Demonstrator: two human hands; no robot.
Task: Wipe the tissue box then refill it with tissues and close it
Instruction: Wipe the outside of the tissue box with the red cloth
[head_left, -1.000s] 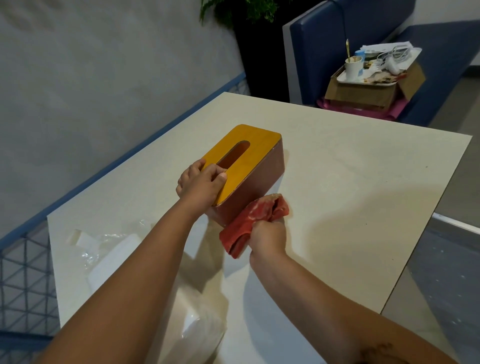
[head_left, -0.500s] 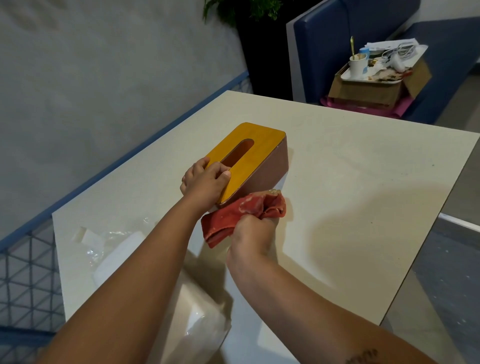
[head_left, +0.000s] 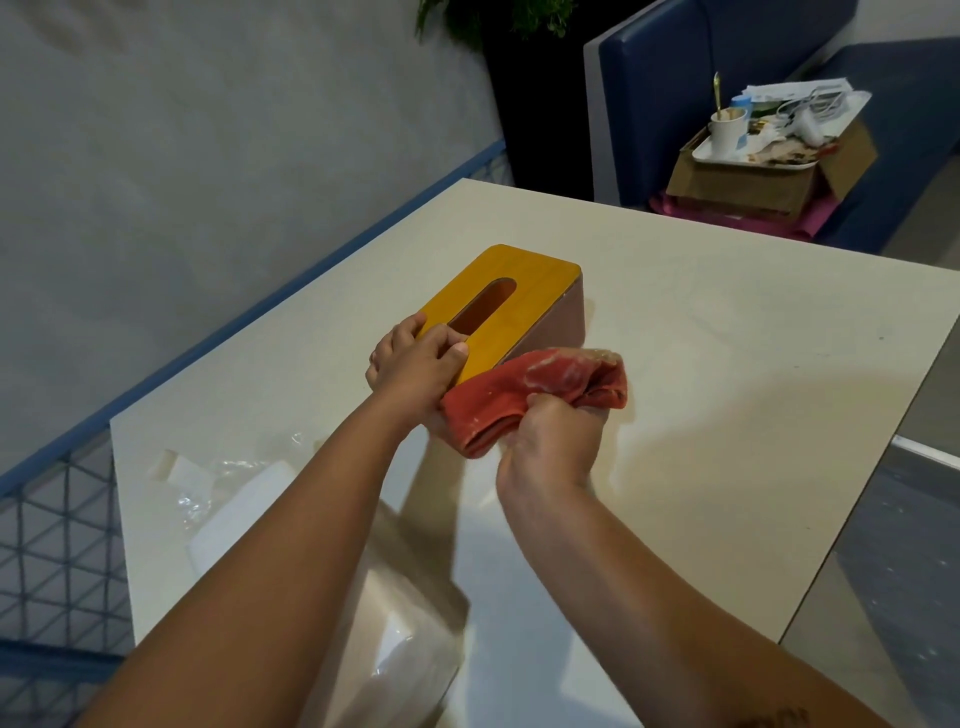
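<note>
A tissue box (head_left: 524, 296) with a yellow wooden lid, an oval slot and reddish-brown sides stands on the cream table (head_left: 727, 364). My left hand (head_left: 413, 364) grips its near end, thumb on the lid beside the slot. My right hand (head_left: 550, 441) is closed around a bunched red cloth (head_left: 535, 395), which presses against the box's near right side and corner. White tissue packs in clear plastic (head_left: 244, 509) lie at the near left, partly hidden under my left arm.
A blue bench seat (head_left: 701, 78) stands beyond the table with a cardboard box (head_left: 748, 182) bearing a white tray, a cup and clutter. A dark planter (head_left: 530, 88) is at the back. A blue railing with netting (head_left: 57, 530) runs along the left.
My right hand has slid the red cloth along the box's near side, from the lower right corner toward the left and up. My left hand keeps its hold on the lid end.
</note>
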